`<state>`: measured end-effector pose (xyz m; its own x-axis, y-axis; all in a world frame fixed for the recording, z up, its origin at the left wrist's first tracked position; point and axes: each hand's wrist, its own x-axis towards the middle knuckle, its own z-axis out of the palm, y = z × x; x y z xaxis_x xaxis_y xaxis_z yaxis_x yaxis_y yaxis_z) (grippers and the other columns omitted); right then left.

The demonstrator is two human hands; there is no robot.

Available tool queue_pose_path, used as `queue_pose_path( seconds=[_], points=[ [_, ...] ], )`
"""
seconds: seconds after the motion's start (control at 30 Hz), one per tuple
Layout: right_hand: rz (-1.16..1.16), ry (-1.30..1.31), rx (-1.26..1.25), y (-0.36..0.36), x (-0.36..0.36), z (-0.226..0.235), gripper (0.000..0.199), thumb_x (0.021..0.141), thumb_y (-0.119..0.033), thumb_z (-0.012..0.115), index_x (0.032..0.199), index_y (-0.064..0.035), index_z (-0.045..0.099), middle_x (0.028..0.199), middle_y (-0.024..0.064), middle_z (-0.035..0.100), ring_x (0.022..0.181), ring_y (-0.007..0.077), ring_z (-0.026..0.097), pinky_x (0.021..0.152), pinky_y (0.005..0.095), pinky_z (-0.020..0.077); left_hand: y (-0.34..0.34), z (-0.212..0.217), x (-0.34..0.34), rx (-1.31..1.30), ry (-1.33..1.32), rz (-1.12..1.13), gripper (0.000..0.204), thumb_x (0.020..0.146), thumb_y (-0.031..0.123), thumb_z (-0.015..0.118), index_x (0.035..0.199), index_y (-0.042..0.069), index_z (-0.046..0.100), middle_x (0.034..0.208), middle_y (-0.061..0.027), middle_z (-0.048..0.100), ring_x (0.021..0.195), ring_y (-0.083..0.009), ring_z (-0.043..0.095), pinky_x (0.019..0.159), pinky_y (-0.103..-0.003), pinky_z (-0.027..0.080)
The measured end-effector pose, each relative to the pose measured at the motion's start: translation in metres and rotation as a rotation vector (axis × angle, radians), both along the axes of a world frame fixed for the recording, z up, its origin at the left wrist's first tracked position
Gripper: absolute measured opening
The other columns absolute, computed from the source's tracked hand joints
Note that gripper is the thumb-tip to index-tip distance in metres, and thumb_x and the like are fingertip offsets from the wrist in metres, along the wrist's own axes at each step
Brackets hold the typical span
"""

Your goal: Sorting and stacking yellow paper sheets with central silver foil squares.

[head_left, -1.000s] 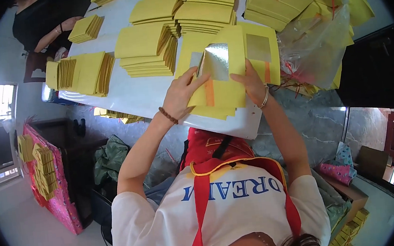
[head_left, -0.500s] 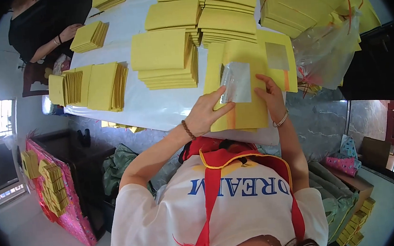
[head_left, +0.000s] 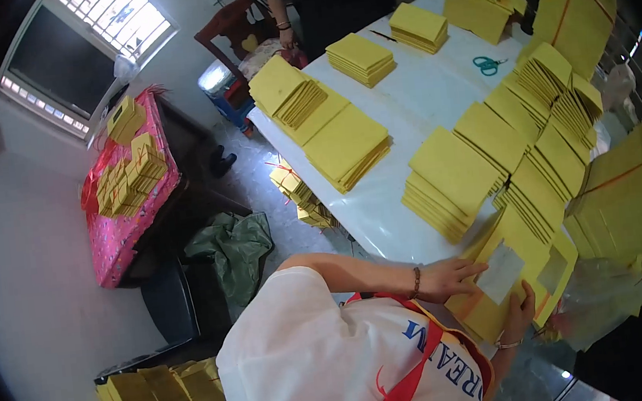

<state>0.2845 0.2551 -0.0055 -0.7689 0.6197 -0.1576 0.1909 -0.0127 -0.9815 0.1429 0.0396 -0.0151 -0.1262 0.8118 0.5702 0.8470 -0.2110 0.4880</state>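
A yellow paper envelope [head_left: 483, 316] lies at the near right edge of the table, with a pale, see-through rectangular patch [head_left: 500, 274] on its face. My left hand [head_left: 452, 279] rests at the patch's left side, fingers stretched out toward it. On the patch's near right side, my right hand [head_left: 517, 314] touches the paper with its fingers extended. Neither hand is closed round anything. Another yellow envelope [head_left: 564, 274] with a similar patch lies partly beneath, to the right. A stack of yellow envelopes [head_left: 458, 176] stands just beyond my left hand.
Several more yellow stacks [head_left: 346, 142] cover parts of the white table [head_left: 385, 221]. Green-handled scissors [head_left: 487, 65] lie toward the back. A tied yellow bundle [head_left: 614, 199] and a clear plastic bag [head_left: 605, 301] are at the right. Another person's hand [head_left: 288, 38] is beyond the table.
The view has swung left, so the table and my hands appear farther right. The patch, wrinkled and shiny before, looks flatter now. Both hands stay at its sides.
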Motion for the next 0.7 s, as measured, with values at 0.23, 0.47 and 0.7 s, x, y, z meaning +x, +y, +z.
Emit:
queue_pose_path(
  seconds=[0.23,0.47,0.7],
  points=[
    [-0.011,-0.023,0.109,0.002,0.015,0.000,0.035,0.086,-0.001,0.050,0.121,0.0000,0.049,0.112,0.0098,0.054,0.101,0.0157,0.051,0.086,0.0265,0.0417,0.005,-0.014,0.002,0.001,-0.014,-0.016,0.051,0.063,0.007,0.062,0.113,0.013,0.055,0.127,-0.0224,0.043,0.108,-0.0363,0.049,0.087,-0.046,0.041],
    [-0.177,-0.060,0.143,-0.015,-0.003,0.009,0.041,0.086,-0.007,0.055,0.126,-0.0067,0.046,0.120,0.0078,0.049,0.112,0.0198,0.046,0.090,0.0311,0.0407,0.001,-0.009,-0.026,-0.107,-0.022,-0.075,0.053,0.053,0.008,0.063,0.105,0.010,0.059,0.120,-0.0193,0.050,0.101,-0.0353,0.052,0.084,-0.044,0.043],
    [-0.245,0.192,-0.052,-0.029,-0.003,0.001,0.044,0.083,-0.005,0.058,0.125,-0.0047,0.045,0.123,0.0089,0.047,0.113,0.0187,0.046,0.091,0.0299,0.0403,0.000,0.028,-0.036,-0.250,-0.020,-0.144,0.048,0.061,-0.002,0.056,0.108,0.006,0.058,0.121,-0.0189,0.047,0.101,-0.0354,0.048,0.088,-0.041,0.040]
  ],
)
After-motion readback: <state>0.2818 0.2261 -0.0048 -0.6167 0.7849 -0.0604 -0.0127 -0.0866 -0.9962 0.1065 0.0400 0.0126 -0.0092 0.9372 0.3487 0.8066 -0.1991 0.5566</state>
